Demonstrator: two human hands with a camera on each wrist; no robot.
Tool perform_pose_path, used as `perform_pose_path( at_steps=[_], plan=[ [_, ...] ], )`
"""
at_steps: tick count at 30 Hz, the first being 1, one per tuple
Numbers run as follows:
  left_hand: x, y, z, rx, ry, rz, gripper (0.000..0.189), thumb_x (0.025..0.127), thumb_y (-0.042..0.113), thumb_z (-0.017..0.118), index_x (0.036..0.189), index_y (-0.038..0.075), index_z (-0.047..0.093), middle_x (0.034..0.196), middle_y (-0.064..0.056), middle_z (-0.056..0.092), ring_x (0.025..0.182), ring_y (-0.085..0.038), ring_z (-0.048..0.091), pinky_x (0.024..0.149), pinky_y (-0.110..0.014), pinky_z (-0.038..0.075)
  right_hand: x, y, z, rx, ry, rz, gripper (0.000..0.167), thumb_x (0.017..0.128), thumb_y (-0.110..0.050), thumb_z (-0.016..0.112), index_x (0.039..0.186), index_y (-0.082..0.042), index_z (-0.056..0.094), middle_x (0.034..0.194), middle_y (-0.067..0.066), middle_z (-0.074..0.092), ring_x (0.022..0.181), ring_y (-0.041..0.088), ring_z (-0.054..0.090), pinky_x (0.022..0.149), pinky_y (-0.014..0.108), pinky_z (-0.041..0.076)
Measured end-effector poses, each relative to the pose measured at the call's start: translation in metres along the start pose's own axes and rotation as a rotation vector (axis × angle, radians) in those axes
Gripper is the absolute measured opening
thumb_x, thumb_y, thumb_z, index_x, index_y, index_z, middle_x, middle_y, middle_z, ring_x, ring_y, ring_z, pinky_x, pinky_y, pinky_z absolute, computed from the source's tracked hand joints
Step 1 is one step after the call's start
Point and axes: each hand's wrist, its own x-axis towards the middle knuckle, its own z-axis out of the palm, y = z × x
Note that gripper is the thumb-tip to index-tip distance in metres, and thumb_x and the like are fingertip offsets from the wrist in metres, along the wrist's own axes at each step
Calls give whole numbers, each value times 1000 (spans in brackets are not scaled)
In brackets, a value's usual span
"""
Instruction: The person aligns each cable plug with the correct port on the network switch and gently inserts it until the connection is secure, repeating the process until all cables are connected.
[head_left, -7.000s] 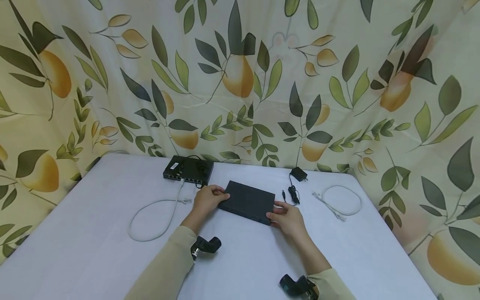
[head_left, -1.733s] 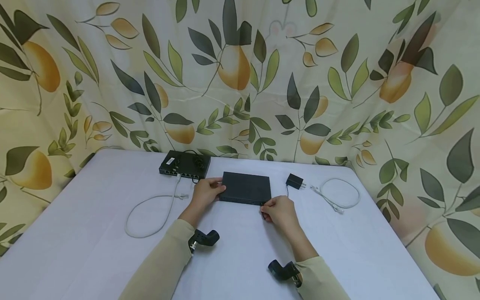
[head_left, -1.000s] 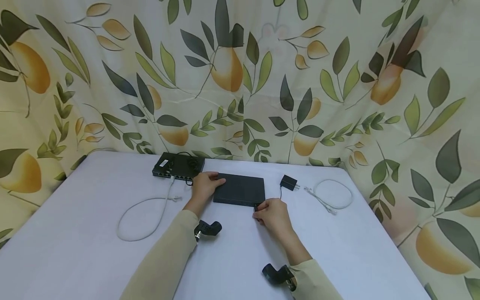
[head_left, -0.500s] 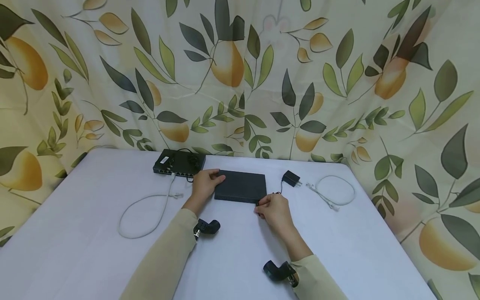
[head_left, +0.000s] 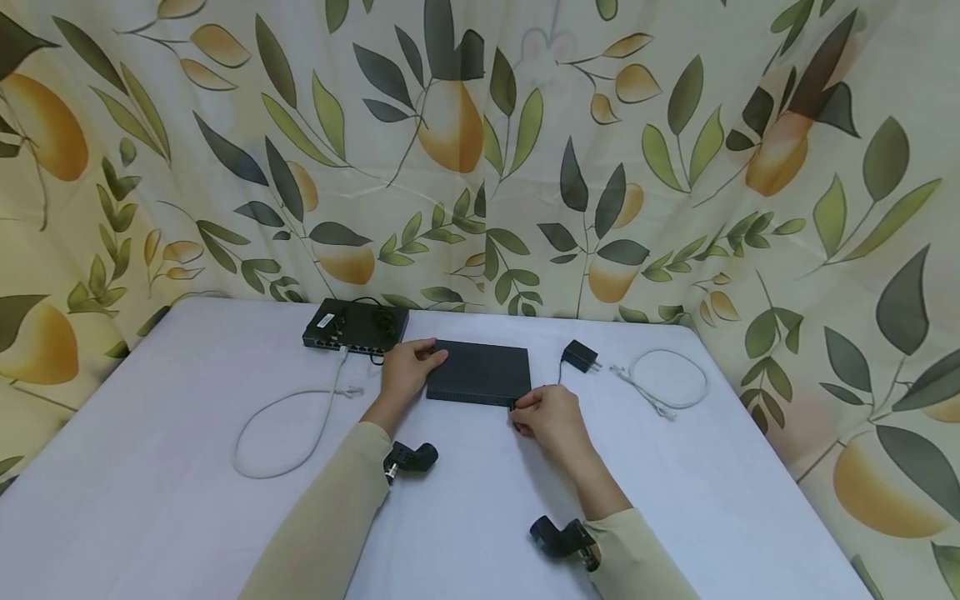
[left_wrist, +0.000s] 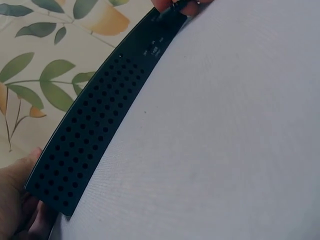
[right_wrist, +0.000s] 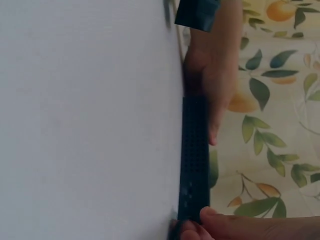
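Observation:
A flat black network switch (head_left: 480, 372) lies mid-table, its perforated side (left_wrist: 95, 125) facing me, with small ON/OFF markings near the right end in the left wrist view. My left hand (head_left: 405, 375) grips its left edge, thumb on top. At the near right corner, my right hand (head_left: 553, 423) pinches a small black power plug (left_wrist: 175, 8) against that side. Whether the plug is fully seated is hidden by the fingers. From a black power adapter (head_left: 581, 357) behind, a thin cord runs toward the right hand.
At the back left sits a second black network switch (head_left: 356, 327) with a coiled black cord on top and a white network cable (head_left: 258, 477) plugged in. Another white cable (head_left: 678, 407) lies looped at the right. A patterned curtain (head_left: 480, 167) hangs along the table's back edge.
Seven seconds ago both hands held the switch at its sides, and the cord lay bundled by the adapter. Since then my right hand has taken the plug to the switch's near right corner.

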Motion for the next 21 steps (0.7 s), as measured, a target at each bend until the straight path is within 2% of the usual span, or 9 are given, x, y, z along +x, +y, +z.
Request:
perform_pose_path(
  at_steps=[3,8,15,21],
  plan=[
    [1,-2,0,-4,3,-1,43,88,32,75,124,11,69,112,-8,73,97,-22,65,84,-38,54,2,0,-9,0,-3,-4,8,81,-2,77,87,3,75,75,10,73,59,12,67,56,22,56],
    [1,-4,0,-16,0,21,43,88,32,75,124,10,69,113,-9,73,98,-22,66,85,-38,54,11,6,-35,22,27,31,19,86,-10,73,98,5,73,77,13,74,61,14,69,60,23,57],
    [1,-9,0,-24,28,67,42,89,31,74,125,9,69,111,-9,73,98,-22,67,85,-38,55,26,26,-73,176,46,66,34,94,-12,65,118,13,63,104,24,72,72,11,73,68,22,60],
    [-1,-10,3,-15,54,71,39,89,29,74,122,9,70,104,-8,75,94,-21,67,81,-36,55,46,48,-94,264,121,148,40,96,-13,63,125,14,59,118,26,67,71,5,71,72,20,59]
  ],
)
